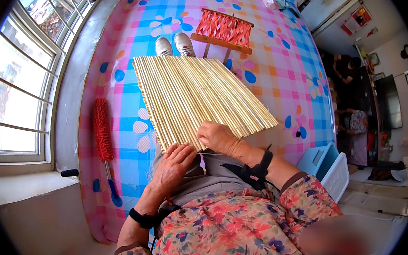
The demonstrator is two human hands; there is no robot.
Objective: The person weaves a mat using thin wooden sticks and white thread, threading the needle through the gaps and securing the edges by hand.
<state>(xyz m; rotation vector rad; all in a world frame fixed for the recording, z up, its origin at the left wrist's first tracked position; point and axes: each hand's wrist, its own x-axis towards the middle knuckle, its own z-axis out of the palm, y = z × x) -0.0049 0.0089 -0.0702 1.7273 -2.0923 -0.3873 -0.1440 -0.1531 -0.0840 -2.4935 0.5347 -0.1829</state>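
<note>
A mat of pale yellow reed stalks [196, 89], bound side by side, lies across my lap and reaches out toward my shoes. My left hand [171, 168] grips its near left corner, with the fingers bent over the edge. Just right of it, my right hand [220, 138] is closed at the near edge, fingers curled down against the stalks. Whatever its fingertips pinch is hidden; a thin pale strand shows below them. Black straps circle both wrists.
Ahead stands a low wooden stool [225, 32] with a red woven seat. A red fluffy duster [102, 130] with a blue handle lies left, near the window wall. At right is a blue-and-white plastic bin [324, 166]. Other people [354, 120] are farther right. Checked flowered sheeting covers the floor.
</note>
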